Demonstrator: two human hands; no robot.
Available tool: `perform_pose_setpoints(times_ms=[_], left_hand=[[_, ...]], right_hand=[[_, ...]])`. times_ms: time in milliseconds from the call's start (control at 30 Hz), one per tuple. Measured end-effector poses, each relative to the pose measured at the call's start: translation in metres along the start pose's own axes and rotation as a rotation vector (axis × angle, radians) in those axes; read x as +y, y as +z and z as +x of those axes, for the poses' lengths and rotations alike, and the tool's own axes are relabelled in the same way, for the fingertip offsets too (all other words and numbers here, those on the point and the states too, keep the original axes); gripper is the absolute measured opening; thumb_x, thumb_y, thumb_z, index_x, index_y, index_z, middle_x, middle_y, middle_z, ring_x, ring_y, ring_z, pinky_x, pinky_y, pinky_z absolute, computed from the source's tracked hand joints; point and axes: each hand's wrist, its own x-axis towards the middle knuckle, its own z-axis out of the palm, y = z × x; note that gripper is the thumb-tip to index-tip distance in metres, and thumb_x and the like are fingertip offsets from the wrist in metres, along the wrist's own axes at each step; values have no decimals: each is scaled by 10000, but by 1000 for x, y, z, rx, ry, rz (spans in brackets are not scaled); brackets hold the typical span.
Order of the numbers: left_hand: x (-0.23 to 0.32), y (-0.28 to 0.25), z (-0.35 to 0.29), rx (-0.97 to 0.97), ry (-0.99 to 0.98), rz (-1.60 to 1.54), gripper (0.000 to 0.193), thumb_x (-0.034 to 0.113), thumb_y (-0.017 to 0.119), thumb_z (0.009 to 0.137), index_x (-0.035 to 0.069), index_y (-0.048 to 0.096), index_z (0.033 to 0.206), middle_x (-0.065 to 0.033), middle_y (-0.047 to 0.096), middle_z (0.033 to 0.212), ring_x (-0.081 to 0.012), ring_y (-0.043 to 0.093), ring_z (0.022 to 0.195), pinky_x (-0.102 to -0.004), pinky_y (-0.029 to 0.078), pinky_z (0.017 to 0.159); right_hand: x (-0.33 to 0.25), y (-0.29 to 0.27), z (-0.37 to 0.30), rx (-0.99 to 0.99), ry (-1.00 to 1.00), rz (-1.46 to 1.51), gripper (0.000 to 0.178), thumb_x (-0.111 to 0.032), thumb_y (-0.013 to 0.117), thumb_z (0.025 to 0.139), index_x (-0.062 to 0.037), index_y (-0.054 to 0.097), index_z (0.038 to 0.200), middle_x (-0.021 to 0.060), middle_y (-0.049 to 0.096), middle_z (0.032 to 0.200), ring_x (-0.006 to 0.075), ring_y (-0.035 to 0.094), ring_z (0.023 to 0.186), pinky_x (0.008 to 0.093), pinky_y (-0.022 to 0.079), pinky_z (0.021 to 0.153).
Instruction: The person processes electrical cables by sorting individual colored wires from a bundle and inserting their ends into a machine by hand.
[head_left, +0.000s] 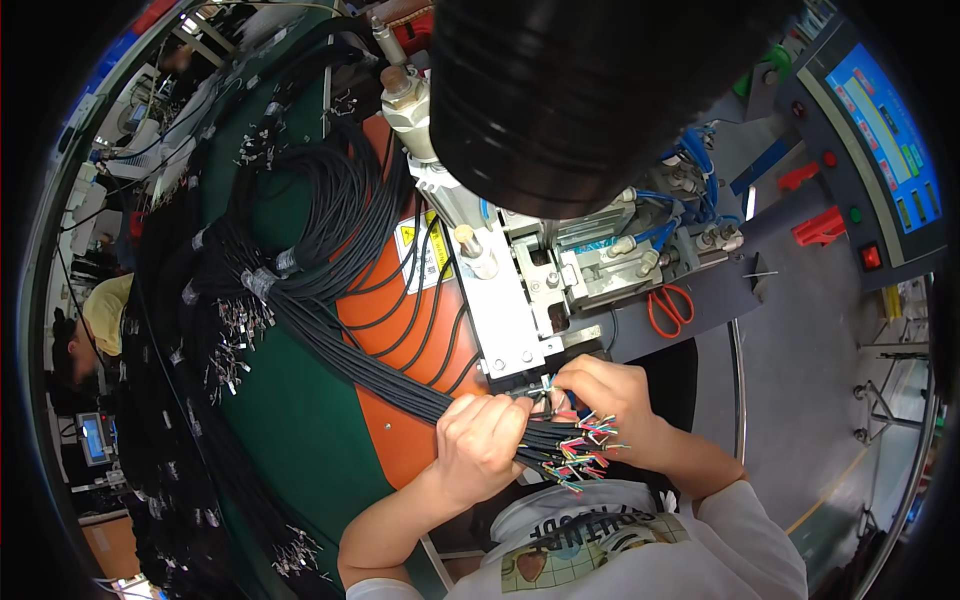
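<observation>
My left hand (482,442) is wrapped round a thick bundle of black cables (385,375), just behind their stripped ends. Several thin coloured wire tips (580,450) fan out past it to the right, red, white, blue and green among them. My right hand (608,398) is closed at the fingertips on the end of a single black cable, by small light-coloured wire ends (546,384). Both hands are close together at the front of a metal machine (515,330). The exact grip of the right fingertips is partly hidden.
Coiled black cables (340,190) lie on the orange and green table (300,420). Orange-handled scissors (670,310) rest beside the machine. A large black cylinder (580,90) hangs over it. A control panel with a blue screen (885,140) stands at right. A person in yellow (105,315) is far left.
</observation>
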Motion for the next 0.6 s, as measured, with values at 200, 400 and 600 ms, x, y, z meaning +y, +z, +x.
perform_pose_setpoints(times_ms=[200,400,600], left_hand=[[-3,-10,4,-199,80,44,447,77,594,692,-30,606,1126,-81,553,907,-217,552,790,-314,463,624],[-4,-15,11,-335,190,135,709,160,720,522,-40,578,1187,-82,549,926,-225,553,789,-326,480,665],[6,-16,22,-377,195,230,389,94,587,726,-80,601,1074,-71,514,844,-191,536,770,-287,474,654]], right_hand=[[4,-4,-2,-130,39,-204,232,2,696,673,-4,599,883,76,605,777,202,617,597,291,496,519],[8,2,-7,-47,7,-249,145,-16,688,765,6,626,894,90,640,804,203,632,607,281,507,501],[10,1,-7,-13,-2,-232,108,-29,676,796,3,639,892,96,643,806,225,641,621,308,512,525]])
